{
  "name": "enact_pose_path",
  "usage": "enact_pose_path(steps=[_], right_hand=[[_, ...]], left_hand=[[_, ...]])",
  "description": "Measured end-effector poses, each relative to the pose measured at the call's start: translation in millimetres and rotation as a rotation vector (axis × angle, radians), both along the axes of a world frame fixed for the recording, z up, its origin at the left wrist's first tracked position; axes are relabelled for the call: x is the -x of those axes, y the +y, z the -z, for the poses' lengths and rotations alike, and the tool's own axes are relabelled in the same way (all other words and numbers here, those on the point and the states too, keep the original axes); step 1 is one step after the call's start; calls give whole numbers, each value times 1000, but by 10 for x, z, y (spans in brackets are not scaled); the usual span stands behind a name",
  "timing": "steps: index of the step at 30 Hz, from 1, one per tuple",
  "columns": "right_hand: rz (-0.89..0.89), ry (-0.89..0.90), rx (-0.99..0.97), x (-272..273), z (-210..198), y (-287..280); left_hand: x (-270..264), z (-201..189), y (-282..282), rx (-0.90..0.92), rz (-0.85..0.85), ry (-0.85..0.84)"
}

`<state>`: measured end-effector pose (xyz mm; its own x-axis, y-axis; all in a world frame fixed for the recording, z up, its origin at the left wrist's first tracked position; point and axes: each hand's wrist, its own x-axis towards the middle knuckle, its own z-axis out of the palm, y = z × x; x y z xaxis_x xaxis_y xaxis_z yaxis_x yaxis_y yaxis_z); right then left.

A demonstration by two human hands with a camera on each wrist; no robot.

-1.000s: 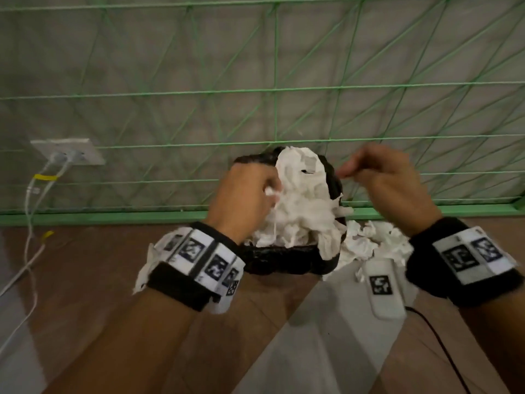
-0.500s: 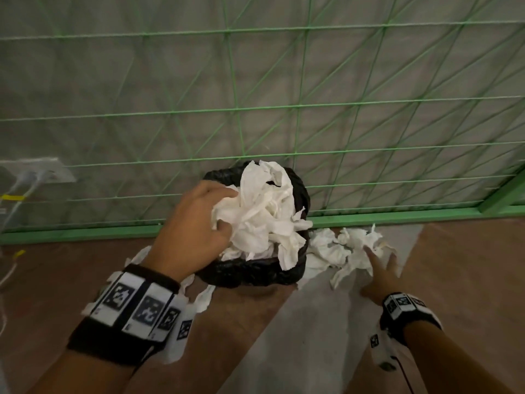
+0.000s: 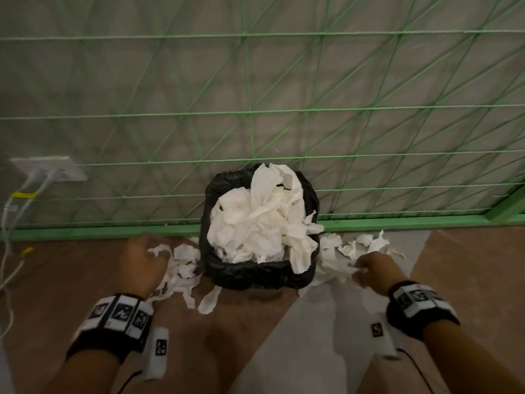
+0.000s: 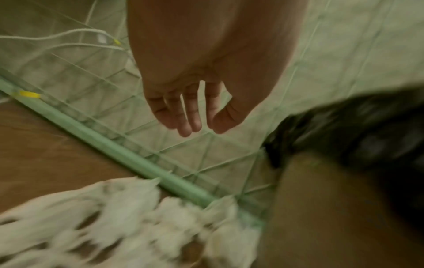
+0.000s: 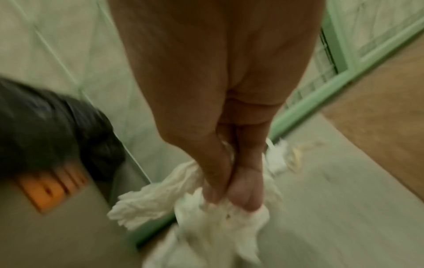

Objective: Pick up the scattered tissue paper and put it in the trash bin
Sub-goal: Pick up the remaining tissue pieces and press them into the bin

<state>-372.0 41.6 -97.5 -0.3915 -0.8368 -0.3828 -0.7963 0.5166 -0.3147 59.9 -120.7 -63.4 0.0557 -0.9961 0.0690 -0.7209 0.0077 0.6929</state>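
The trash bin (image 3: 255, 277), lined with a black bag, stands against the fence, heaped with white tissue (image 3: 261, 220). Torn tissue scraps (image 3: 181, 265) lie on the floor left of it. My left hand (image 3: 150, 248) is low over them; in the left wrist view its fingers (image 4: 183, 116) hang straight and hold nothing, with the blurred scraps (image 4: 114, 217) below. More tissue (image 3: 335, 260) lies right of the bin. My right hand (image 3: 359, 270) grips a bunch of it; the right wrist view shows thumb and fingers (image 5: 243, 190) pinched on the tissue (image 5: 206, 226).
A green net fence (image 3: 255, 115) with a green base rail (image 3: 99, 231) runs right behind the bin. A white wall socket (image 3: 48, 169) with white cables (image 3: 8, 251) is at far left. The floor is brown and grey panels.
My left hand left the heap in the bin and dropped to the floor scraps on the left. My right hand, flat on the right pile before, has closed on tissue.
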Motion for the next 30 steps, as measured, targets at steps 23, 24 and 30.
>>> enact_pose_path(steps=[23, 24, 30], right_hand=[[-610, 115, 212, -1586, -1859, -800], [-668, 75, 119, -1658, -1726, -795], [-731, 19, 18, -1855, -1496, -736]], left_hand=[[-204, 1144, 154, -132, 192, -179], [-243, 1027, 92, -60, 149, -146], [-257, -98, -124, 131, 0, 271]])
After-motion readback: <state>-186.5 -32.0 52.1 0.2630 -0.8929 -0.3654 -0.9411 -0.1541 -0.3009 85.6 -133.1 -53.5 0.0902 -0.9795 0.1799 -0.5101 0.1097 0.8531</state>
